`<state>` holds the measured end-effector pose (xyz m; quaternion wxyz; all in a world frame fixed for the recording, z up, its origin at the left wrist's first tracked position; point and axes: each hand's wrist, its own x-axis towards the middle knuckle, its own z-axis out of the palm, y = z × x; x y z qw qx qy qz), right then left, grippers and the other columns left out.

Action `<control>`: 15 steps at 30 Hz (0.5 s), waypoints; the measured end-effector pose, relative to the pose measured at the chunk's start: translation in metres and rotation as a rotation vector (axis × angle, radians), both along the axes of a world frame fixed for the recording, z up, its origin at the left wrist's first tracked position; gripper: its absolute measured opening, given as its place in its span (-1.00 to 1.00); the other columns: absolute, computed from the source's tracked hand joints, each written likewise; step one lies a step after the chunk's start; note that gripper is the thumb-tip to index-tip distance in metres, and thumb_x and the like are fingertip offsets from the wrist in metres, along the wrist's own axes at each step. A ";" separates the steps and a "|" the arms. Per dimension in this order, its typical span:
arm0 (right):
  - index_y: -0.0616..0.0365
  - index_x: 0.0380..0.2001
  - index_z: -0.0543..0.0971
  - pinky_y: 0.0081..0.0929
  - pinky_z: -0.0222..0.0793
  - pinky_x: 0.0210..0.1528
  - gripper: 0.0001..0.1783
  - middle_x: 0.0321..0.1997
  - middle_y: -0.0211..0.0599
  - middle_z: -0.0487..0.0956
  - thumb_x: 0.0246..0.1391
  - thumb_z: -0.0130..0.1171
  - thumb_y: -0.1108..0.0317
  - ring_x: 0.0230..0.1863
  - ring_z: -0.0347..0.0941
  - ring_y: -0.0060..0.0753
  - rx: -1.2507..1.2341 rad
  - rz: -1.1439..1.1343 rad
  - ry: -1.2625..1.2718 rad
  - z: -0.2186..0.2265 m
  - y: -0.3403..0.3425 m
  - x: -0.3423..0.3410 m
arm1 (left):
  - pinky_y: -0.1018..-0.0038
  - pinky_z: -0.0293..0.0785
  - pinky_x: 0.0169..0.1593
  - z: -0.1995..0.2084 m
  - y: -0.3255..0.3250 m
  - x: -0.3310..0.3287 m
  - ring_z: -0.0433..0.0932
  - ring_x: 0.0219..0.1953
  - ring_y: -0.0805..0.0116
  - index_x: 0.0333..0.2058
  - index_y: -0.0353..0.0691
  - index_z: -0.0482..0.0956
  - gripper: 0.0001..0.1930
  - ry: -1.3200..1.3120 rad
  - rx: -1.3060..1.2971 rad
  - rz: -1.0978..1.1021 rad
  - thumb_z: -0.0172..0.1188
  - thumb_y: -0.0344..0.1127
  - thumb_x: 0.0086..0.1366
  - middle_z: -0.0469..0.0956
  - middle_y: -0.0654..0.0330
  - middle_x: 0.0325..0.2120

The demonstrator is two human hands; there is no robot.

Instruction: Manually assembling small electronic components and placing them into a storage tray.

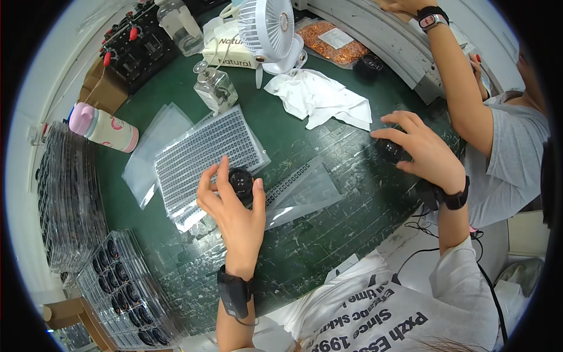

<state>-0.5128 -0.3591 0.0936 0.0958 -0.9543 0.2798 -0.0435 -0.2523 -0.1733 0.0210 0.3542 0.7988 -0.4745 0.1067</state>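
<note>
Left hand: half-curled fingers hold a black disc by its rim, probably sparing the face, at the sticker sheet edge | Right hand: fingers arched round another disc, grip unclear

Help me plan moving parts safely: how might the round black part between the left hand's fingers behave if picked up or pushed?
The round black part is probably stiff: its outline looks crisp and unbent. It seems light enough for one hand, the left hand, though weight isn't visible. Its circular shape suggests it could roll if set on edge.
</note>
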 end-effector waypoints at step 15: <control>0.21 -0.15 0.46 -0.30 0.34 0.11 -0.40 0.14 -0.19 0.40 -0.41 0.39 0.40 0.12 0.35 -0.09 0.051 0.390 -0.258 -0.002 0.044 0.104 | 0.64 0.40 -0.40 -0.009 0.005 -0.001 0.51 -0.44 0.57 0.04 -0.28 0.38 -0.63 0.867 -0.083 -0.443 0.18 -0.37 0.28 0.60 0.12 -0.32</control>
